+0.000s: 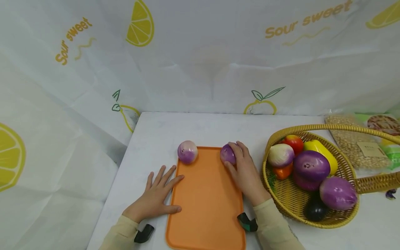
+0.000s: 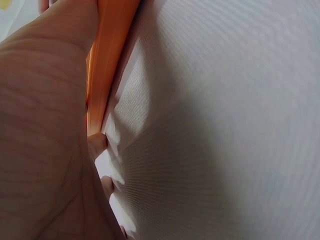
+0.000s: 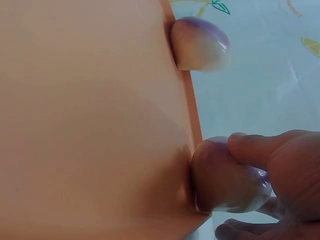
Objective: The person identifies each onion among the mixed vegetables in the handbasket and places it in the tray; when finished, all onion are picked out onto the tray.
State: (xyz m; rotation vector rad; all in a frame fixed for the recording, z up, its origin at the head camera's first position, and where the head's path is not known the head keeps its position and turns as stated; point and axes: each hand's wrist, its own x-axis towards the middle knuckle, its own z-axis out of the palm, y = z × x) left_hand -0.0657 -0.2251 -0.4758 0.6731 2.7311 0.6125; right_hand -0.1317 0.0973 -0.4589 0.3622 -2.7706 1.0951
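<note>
An orange tray (image 1: 204,198) lies on the white table. At its far right corner, my right hand (image 1: 245,173) holds a purple-and-white turnip (image 1: 227,155), with the thumb on one side and the fingers on the other. In the right wrist view, this turnip (image 3: 222,177) sits at the tray's rim. A second turnip (image 1: 187,152) stands at the far left corner, untouched. My left hand (image 1: 156,201) is spread beside the tray's left edge, its thumb and a fingertip reaching over the rim. The left wrist view shows fingertips against the white surface next to the tray's side (image 2: 107,65).
A wicker basket (image 1: 284,205) on the right holds a turnip (image 1: 281,155), several purple eggplants (image 1: 338,193), a yellow pepper (image 1: 323,154) and a red tomato (image 1: 293,143). Its handle arches toward the right. Behind it lie clear food bags (image 1: 359,146). A lemon-print cloth (image 1: 203,69) hangs at the back.
</note>
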